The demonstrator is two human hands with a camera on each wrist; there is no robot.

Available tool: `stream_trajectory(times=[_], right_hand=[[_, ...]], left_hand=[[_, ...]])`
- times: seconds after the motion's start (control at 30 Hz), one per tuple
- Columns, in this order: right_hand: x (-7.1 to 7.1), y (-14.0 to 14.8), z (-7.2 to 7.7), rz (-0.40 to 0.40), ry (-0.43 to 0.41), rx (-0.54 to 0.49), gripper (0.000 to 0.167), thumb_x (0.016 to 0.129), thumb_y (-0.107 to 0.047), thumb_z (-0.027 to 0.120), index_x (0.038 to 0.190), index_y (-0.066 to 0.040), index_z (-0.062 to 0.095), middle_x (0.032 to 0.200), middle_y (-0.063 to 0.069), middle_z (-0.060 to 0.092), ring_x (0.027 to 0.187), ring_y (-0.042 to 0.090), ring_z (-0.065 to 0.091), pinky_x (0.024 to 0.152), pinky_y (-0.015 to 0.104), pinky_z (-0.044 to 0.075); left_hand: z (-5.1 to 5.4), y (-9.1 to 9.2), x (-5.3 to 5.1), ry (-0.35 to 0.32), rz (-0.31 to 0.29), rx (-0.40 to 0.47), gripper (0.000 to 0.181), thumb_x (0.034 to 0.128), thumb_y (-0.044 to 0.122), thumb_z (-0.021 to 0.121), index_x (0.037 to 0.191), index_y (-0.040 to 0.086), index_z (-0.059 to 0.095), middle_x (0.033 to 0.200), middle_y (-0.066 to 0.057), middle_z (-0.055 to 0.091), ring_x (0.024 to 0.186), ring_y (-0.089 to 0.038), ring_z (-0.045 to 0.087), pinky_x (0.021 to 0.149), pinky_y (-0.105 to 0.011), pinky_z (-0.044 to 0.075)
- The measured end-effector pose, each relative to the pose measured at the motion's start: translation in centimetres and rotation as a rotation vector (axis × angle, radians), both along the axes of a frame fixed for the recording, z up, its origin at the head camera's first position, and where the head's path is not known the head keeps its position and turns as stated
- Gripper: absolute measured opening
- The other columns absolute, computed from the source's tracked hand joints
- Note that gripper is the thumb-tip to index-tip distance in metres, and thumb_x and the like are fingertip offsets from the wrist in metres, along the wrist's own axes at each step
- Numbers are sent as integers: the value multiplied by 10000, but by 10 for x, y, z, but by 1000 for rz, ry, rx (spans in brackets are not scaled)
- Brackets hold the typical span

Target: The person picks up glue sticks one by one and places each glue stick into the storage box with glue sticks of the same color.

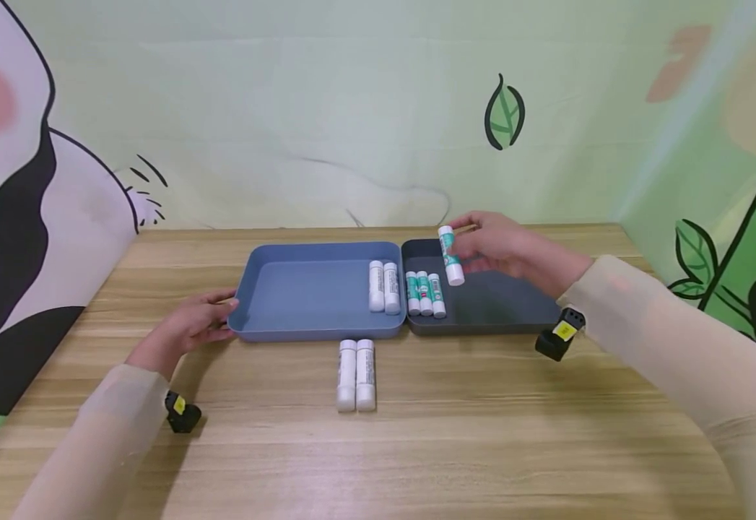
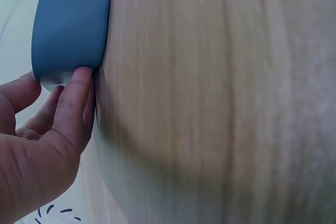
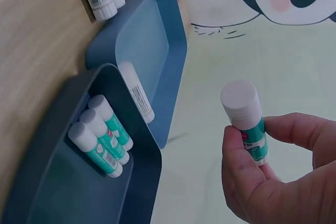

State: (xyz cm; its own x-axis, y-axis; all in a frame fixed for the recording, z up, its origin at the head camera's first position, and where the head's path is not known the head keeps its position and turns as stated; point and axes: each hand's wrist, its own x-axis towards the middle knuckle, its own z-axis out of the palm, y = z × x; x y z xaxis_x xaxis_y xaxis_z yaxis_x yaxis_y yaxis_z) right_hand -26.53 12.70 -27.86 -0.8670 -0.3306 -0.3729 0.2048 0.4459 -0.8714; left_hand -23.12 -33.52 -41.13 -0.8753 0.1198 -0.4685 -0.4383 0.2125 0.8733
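My right hand [image 1: 491,242] holds a glue stick [image 3: 244,103] with a teal label and white cap, pinched between thumb and fingers above the dark grey tray [image 1: 501,300]. Three similar glue sticks [image 1: 424,294] lie side by side at that tray's left end. At the far left, my left hand [image 1: 198,321] grips the end of the blue tray [image 1: 300,289], thumb near the rim and fingers at the lower edge in the left wrist view. Two white glue sticks [image 1: 384,287] lie at the blue tray's right end. Another white pair [image 1: 356,375] lies on the table in front.
Both trays stand side by side, touching, towards the back of the wooden table [image 1: 449,433]. Behind them hangs a pale green printed backdrop [image 1: 254,108] with a panda and leaves. A small black camera sits on each wrist.
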Motion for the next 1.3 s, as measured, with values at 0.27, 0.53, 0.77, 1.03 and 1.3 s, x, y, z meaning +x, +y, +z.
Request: stream_trajectory(times=[0.27,0.53,0.77,1.03,1.3], right_hand=[[-15,-7,2,-13,-11,17,593,1014,-54,560,1548,-10,307,1316,170,494,887,121,600,716,197,588],[-35,-8,-7,-56,-37,23,602,1017,-40,551,1564,-18,304,1298,160,494,876,125,589,721,199,576],[-53,-9,-24,-76,-46,39,578,1022,-66,555,1551,-13,329,1347,175,482,997,192,548,691,182,560],[-66,-9,-52,-77,-112,32,592,1013,-31,530,1554,-1,293,1269,123,473,1023,187,517,679,182,541],[-70,-7,-81,-62,-175,110,570,1006,-15,537,1529,8,312,1215,96,477,927,146,515,676,188,542]], left_hand=[[3,1,1,-11,-1,-27,663,1098,246,460,1645,75,126,1304,-43,485,906,23,584,817,-171,589],[0,2,0,-9,-10,-32,653,1102,231,450,1644,66,125,1325,-66,478,914,16,585,820,-173,590],[1,1,-1,-19,-2,-34,654,1100,235,451,1646,80,128,1371,-98,447,909,12,584,827,-169,589],[1,1,-1,-24,-2,-31,650,1102,232,447,1647,80,125,1410,-128,426,916,7,579,824,-173,588],[1,-1,0,-16,0,-22,664,1099,237,456,1645,66,118,1485,-167,387,903,31,587,821,-171,590]])
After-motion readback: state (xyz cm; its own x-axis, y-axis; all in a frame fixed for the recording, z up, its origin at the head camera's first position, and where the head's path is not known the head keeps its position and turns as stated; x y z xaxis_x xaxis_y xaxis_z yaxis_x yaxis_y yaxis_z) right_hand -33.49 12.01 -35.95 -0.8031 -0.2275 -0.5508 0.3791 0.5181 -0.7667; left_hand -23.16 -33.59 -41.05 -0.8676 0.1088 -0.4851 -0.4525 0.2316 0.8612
